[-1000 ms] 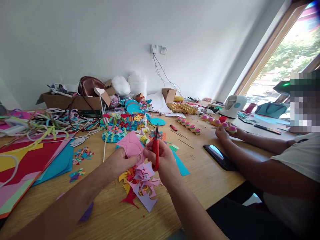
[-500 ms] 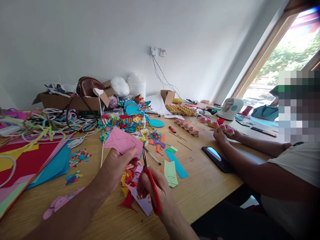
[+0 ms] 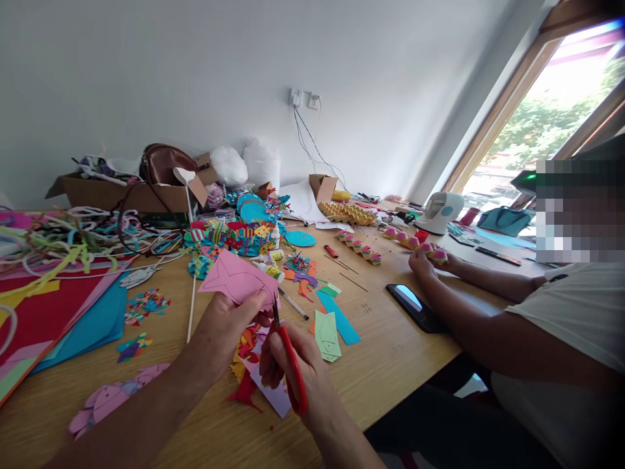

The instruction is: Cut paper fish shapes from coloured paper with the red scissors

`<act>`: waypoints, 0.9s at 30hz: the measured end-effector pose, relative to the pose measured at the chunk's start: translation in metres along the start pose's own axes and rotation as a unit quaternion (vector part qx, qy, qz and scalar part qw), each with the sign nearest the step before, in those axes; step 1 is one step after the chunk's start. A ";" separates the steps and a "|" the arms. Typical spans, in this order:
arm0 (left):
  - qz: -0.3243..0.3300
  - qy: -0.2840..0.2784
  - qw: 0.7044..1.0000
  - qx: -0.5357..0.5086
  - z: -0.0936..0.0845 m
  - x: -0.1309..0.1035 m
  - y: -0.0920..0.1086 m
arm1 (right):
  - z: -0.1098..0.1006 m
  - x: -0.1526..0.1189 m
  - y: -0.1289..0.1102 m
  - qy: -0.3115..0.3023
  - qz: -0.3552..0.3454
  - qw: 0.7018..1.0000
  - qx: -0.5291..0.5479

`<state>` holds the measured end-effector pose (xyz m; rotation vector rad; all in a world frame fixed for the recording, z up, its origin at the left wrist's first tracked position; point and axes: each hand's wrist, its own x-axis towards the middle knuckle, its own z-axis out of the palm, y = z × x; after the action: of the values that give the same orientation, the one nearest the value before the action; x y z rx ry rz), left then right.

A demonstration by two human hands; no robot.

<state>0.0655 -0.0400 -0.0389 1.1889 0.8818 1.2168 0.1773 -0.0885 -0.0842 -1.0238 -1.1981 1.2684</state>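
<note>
Holding pink paper [image 3: 234, 277] in the left hand [image 3: 219, 329], pinched between thumb and fingers above the table [image 3: 381, 371]. Gripping red scissors [image 3: 295, 378] in the right hand [image 3: 317, 381], with fingers curled round the handles and blades at the paper's right edge; cannot tell whether touching. Already marked with a drawn fish, but seemingly not yet cut out. Apparently done: pink cut shapes [image 3: 110, 398] at lower left. Apparently left uncut: the pink paper and green paper [image 3: 327, 335], also fish-marked, lying right of the scissors.

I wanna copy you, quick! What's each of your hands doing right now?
Left hand: closed, holding pink paper.
Right hand: closed, holding red-handled scissors.
</note>
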 end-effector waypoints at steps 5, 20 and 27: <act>0.009 -0.005 1.000 0.002 0.001 0.000 0.001 | -0.001 0.000 0.004 -0.002 -0.003 1.000 0.012; -0.005 0.008 1.000 0.015 0.004 0.001 0.001 | -0.003 0.000 0.007 0.006 0.021 1.000 0.018; -0.027 0.009 0.999 0.034 0.003 0.002 -0.004 | -0.007 -0.003 0.011 0.000 0.026 1.000 0.016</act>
<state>0.0698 -0.0389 -0.0418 1.2026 0.9680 1.1639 0.1834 -0.0897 -0.0957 -1.0371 -1.1547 1.3236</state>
